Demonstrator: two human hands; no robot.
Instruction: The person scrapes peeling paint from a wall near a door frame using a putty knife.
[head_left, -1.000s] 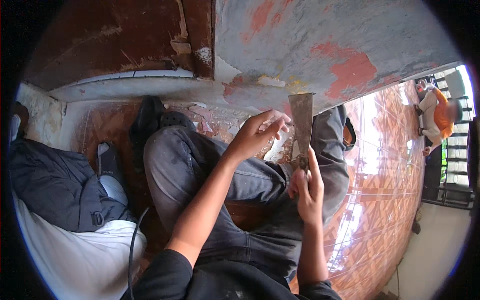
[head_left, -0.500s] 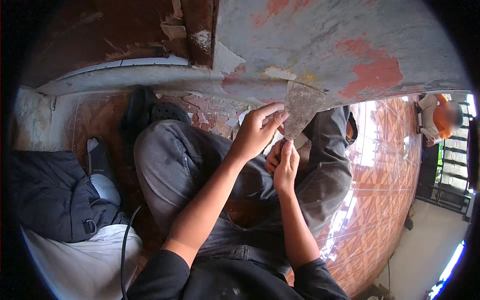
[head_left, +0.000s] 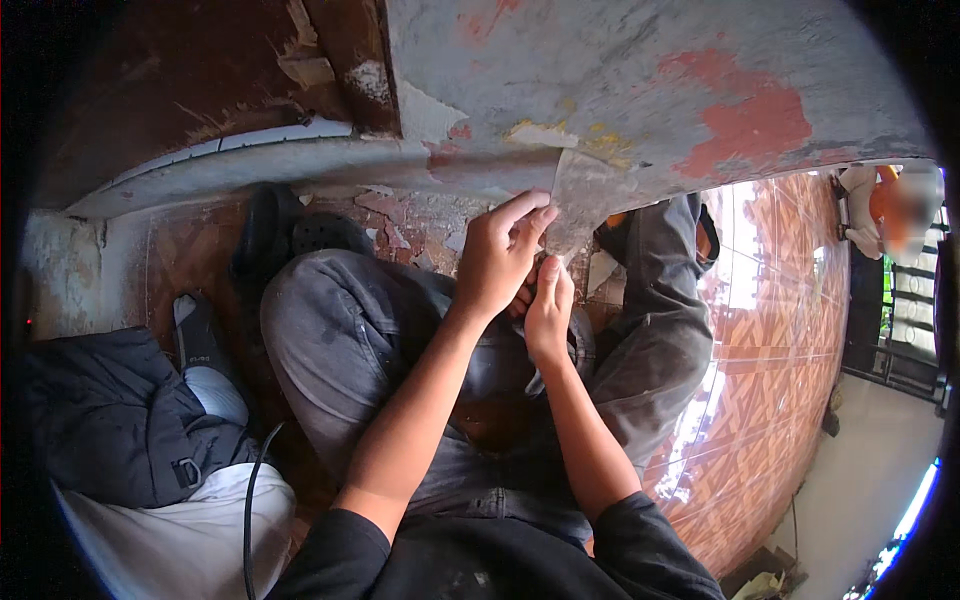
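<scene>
A broad paint scraper (head_left: 590, 195) with a stained, wedge-shaped blade points away from me, its wide edge against the lower part of the grey wall (head_left: 620, 80). My left hand (head_left: 497, 255) pinches the left side of the blade between thumb and fingers. Just below it, my right hand (head_left: 548, 305) is closed round the narrow end of the scraper, hiding most of the handle. Old paint has come off this wall in places, leaving red patches (head_left: 745, 125) and a pale, yellowish chipped spot (head_left: 543, 134) close to the blade's edge.
Paint flakes (head_left: 390, 225) litter the floor by the wall, next to dark clogs (head_left: 330, 230). At left sits another person in dark shorts (head_left: 110, 415); a black cable (head_left: 250, 510) hangs nearby. Someone in orange (head_left: 885, 210) is far right, beyond glossy tiles (head_left: 770, 330).
Both hands and the scraper have shifted slightly left in view, and the right hand's grip has turned a little. The view itself has moved somewhat. The blade still meets the wall.
</scene>
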